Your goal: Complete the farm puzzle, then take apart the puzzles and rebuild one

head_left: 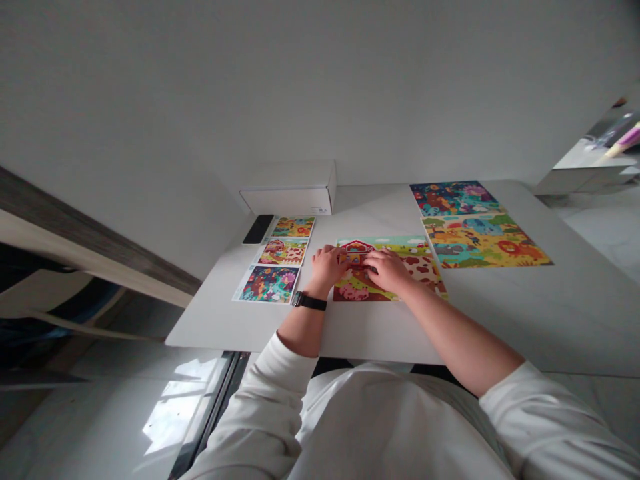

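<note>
Head view: left hand [327, 268], right hand [389, 270] on one barn picture [417, 265] (grips: can't tell); three prints [283, 252], two sheets [483, 241].

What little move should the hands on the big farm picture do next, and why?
Maybe lift the right hand slightly aside. It and the left hand cover part of the big farm picture near the red barn, so moving it might make comparing with the small farm picture, lying uncovered on the left, easier.
</note>
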### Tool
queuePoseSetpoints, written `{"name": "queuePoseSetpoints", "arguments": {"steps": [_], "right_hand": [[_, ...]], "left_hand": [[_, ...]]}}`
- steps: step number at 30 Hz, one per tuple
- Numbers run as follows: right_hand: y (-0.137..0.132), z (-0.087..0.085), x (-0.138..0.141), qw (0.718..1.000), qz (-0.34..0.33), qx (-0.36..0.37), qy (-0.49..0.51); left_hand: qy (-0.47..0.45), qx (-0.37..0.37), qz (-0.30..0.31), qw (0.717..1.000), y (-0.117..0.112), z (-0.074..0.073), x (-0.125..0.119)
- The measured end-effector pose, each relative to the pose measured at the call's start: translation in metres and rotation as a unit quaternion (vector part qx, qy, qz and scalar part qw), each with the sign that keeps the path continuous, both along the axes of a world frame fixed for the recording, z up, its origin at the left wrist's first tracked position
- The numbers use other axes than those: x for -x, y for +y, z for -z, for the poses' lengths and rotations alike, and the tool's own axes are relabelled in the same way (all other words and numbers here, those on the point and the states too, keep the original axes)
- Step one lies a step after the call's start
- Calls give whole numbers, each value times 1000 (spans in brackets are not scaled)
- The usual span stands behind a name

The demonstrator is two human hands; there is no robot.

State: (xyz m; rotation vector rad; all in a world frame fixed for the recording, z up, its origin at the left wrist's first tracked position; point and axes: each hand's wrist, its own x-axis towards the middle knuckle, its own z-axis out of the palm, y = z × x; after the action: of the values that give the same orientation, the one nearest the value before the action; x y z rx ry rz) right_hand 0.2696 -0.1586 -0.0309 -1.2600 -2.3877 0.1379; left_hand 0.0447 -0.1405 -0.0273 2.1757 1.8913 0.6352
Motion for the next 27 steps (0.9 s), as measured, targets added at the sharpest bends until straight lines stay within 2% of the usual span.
{"name": "queuePoseSetpoints", "arguments": {"steps": [12,15,22,24,27], "right_hand": [[-2,-6,2,1000,-3,11,-22],[-5,-9,5,999,0,15,-42],[-12,-12,5,999,-2,28,-47],[-14,-15,6,998,0,39,-53],[-17,-17,7,997,5,55,-59]], "left_hand": [[8,0,-7,1000,-1,0,-2],[5,-7,31,999,-2,-3,-3],[-12,1,177,984,0,-7,-5],[-8,5,188,982,0,-7,-5],[10,10,172,985,-3,-8,-7]]}}
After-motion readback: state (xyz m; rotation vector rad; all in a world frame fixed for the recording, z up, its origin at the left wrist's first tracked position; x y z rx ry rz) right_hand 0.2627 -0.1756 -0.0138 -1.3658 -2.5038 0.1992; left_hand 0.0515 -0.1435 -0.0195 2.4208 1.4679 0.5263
